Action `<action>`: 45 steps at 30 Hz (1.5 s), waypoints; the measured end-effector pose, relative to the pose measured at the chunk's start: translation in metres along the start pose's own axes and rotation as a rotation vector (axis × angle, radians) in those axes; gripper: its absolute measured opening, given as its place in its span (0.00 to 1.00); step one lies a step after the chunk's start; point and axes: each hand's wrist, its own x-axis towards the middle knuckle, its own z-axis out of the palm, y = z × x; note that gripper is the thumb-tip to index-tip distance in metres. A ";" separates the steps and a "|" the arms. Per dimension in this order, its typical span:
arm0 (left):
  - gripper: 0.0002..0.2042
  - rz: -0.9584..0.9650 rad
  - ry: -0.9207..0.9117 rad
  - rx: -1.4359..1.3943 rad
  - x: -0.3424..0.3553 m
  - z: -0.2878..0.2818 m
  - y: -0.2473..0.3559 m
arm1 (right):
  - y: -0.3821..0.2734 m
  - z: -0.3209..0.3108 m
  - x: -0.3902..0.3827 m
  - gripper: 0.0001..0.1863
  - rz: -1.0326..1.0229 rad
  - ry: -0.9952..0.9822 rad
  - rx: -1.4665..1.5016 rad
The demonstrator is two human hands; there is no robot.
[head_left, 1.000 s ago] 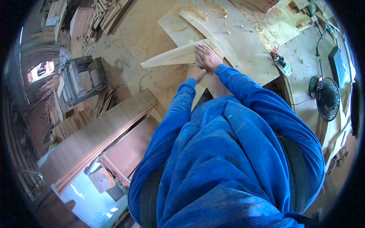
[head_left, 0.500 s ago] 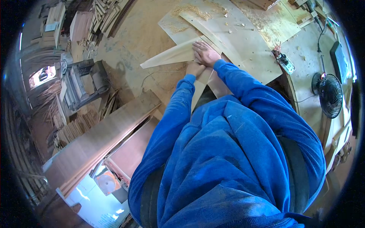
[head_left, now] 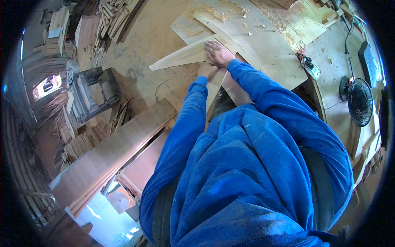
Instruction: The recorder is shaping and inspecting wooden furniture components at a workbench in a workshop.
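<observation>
1. Reaches forward in blue sleeves [head_left: 191, 115], with the left hand [head_left: 207, 70] bent low and partly covered; cannot tell whether its fingers grip anything.
2. Lays the right hand [head_left: 219, 54] palm down, fingers straight and nearly together, clamped on nothing.
3. Keeps the thin pale sheet [head_left: 181, 57] under that right hand at its broad end, with the narrow tip pointing out left.
4. Sets both hands slightly farther left and forward than a second ago, with the tip shifted less; seems to mean continued pressing along the sheet, not release.
5. Faces, just beyond, a pale board [head_left: 267, 61] strewn with wood shavings [head_left: 210, 15].
6. Has, farther off, a black fan [head_left: 360, 103] right and stacked wood strips [head_left: 117, 18] left.
</observation>
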 end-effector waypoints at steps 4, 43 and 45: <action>0.24 0.033 0.030 -0.023 0.005 -0.002 -0.002 | 0.002 0.001 0.004 0.22 -0.004 0.032 0.005; 0.30 0.332 0.230 -0.376 -0.017 -0.042 -0.145 | -0.114 -0.057 0.043 0.26 -0.529 0.001 0.340; 0.29 0.201 -0.079 -0.753 -0.066 -0.075 -0.149 | -0.157 -0.121 0.001 0.23 -0.569 0.083 0.396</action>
